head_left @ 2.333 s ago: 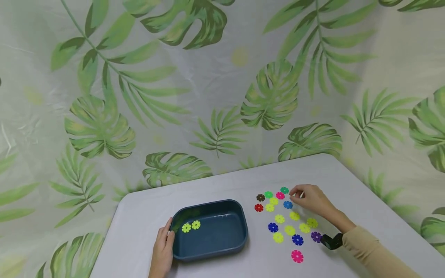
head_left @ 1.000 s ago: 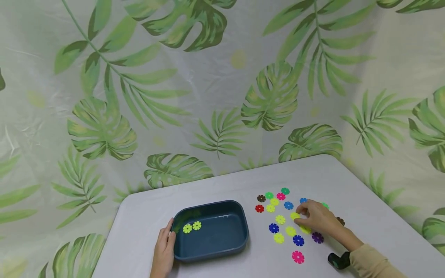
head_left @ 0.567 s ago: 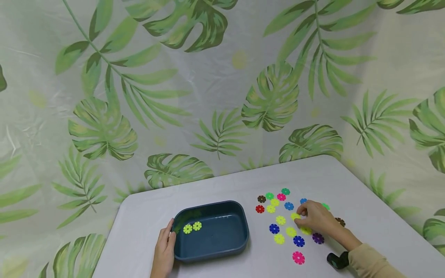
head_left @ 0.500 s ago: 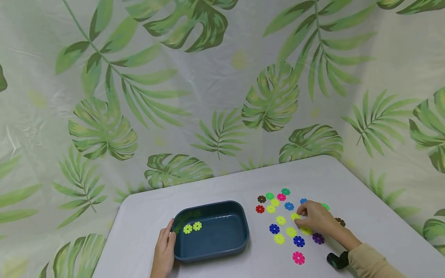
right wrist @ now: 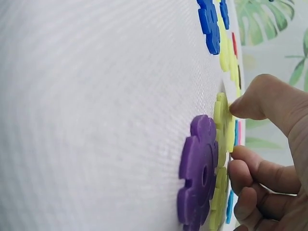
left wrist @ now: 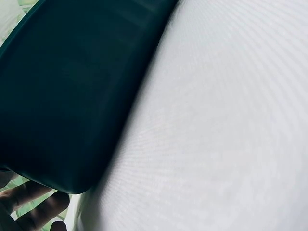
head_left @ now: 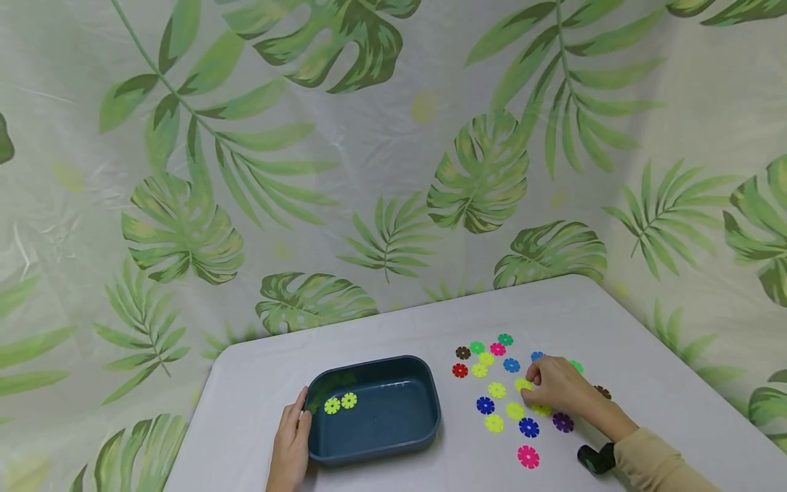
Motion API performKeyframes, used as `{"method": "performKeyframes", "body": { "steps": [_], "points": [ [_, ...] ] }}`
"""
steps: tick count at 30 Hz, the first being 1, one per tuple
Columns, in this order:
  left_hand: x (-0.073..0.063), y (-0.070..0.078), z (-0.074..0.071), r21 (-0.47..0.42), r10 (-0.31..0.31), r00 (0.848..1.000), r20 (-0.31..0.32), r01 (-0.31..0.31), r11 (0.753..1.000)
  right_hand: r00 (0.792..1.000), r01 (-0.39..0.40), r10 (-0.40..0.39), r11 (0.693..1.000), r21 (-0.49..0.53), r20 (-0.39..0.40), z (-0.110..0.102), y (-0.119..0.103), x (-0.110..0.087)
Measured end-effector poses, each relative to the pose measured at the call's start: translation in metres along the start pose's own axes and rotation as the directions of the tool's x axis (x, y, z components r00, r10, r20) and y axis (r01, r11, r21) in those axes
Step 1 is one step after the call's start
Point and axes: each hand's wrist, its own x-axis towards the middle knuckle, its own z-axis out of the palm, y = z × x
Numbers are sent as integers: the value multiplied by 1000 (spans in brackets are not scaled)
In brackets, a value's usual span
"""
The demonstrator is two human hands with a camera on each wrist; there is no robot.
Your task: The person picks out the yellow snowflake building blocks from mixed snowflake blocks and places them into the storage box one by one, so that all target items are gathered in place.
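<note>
My right hand (head_left: 556,386) is over the scattered notched plastic discs on the table. Thumb and forefinger pinch a yellow disc (head_left: 523,385) by its edges, low at the table; the right wrist view shows another yellow disc (right wrist: 219,199) and a purple disc (right wrist: 198,173) close by. My left hand (head_left: 289,437) lies along the outer left wall of a dark blue tray (head_left: 374,456), its fingers fairly straight against that side. Inside the tray are two yellow discs (head_left: 341,403). In the left wrist view, several fingers (left wrist: 45,207) show below the tray's end.
More discs lie around the right hand: blue (head_left: 529,428), pink (head_left: 528,457), red (head_left: 460,370), brown (head_left: 462,352) and green (head_left: 505,339). A black device (head_left: 596,459) is at the right wrist. Behind the white table (head_left: 258,369) hangs a leaf-patterned curtain (head_left: 381,171).
My right hand came from the far side of the discs nearer to me, onto the yellow disc, and has stayed there about a second. The left hand and tray have hardly moved.
</note>
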Motion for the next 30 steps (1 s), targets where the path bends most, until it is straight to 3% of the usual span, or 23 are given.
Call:
{"method": "performKeyframes", "body": {
  "steps": [9,17,24,30],
  "points": [
    [0,-1,0,-1,2,1000,-1,-2,1000,1000,24,-24,1000,-2,-7,0,1,-1],
    [0,0,0,2,-2,1000,-1,2,1000,1000,-5,4,1000,19,9,-6,-7,1],
    [1,0,-1,-15,3,1000,0,-3,1000,994,96,-95,995,9,-49,-15,-21,11],
    [1,-2,1,-17,22,1000,-11,-22,1000,988,150,-150,989,12,-33,-24,-44,25]
  ]
}}
